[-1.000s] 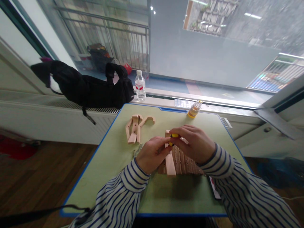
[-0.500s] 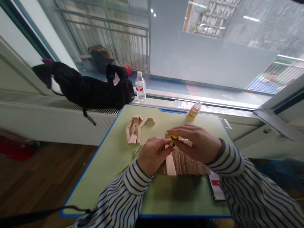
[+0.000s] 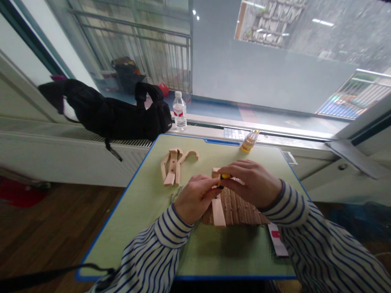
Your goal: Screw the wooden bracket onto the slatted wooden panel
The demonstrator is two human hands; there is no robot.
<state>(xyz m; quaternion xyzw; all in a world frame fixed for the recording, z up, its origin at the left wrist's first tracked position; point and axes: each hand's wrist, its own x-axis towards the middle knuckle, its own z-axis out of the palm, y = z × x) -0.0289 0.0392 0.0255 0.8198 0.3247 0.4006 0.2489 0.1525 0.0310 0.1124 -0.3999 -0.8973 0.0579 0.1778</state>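
My right hand [image 3: 255, 181] is closed around the yellow-and-black handle of a short screwdriver [image 3: 225, 176]. The fingertips of my left hand [image 3: 195, 197] pinch at its black lower end; the tip is hidden by the fingers. Beneath both hands a pale wooden hook [image 3: 219, 213] lies along the left part of a brown ridged board [image 3: 242, 208] dotted with small holes. Several similar wooden hooks [image 3: 172, 169] with drilled holes rest on the table to the far left. Beside my left hand are small metal pieces, apparently screws [image 3: 173, 197], partly covered.
The light green table [image 3: 128, 228] has a blue edge. A yellow-capped clear bottle [image 3: 249, 141] stands at its back right. A flat white-and-red item [image 3: 277, 241] lies by my right sleeve. On the sill are a water bottle [image 3: 179, 112] and a black bag [image 3: 119, 116].
The yellow handle has turned slightly between my right fingers, now lying more sideways. Both hands stay over the hook, and the whole view has shifted a little.
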